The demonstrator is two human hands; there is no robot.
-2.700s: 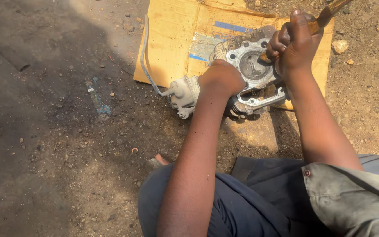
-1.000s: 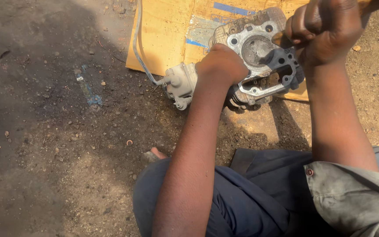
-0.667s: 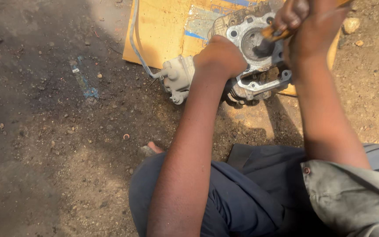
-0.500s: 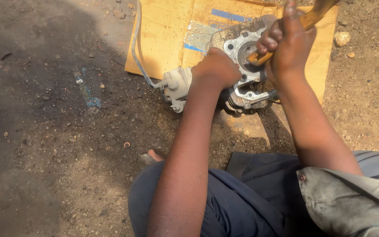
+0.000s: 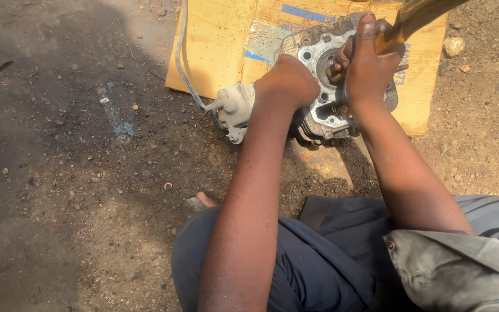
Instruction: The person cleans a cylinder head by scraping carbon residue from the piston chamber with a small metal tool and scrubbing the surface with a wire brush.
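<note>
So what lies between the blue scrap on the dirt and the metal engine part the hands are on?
In the head view, bare dirt, then a pale cable and its whitish fitting lie between the blue scrap and the engine part.

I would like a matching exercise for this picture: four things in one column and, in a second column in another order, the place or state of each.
Things:
1. left hand
2. right hand
3. cardboard sheet
4. blue scrap

Places or states:
a. flat on the ground under the metal engine part
b. lying alone on the dirt
c. gripping a yellow tool handle
d. pressed on the engine part

Pairs: 1-d, 2-c, 3-a, 4-b
</note>
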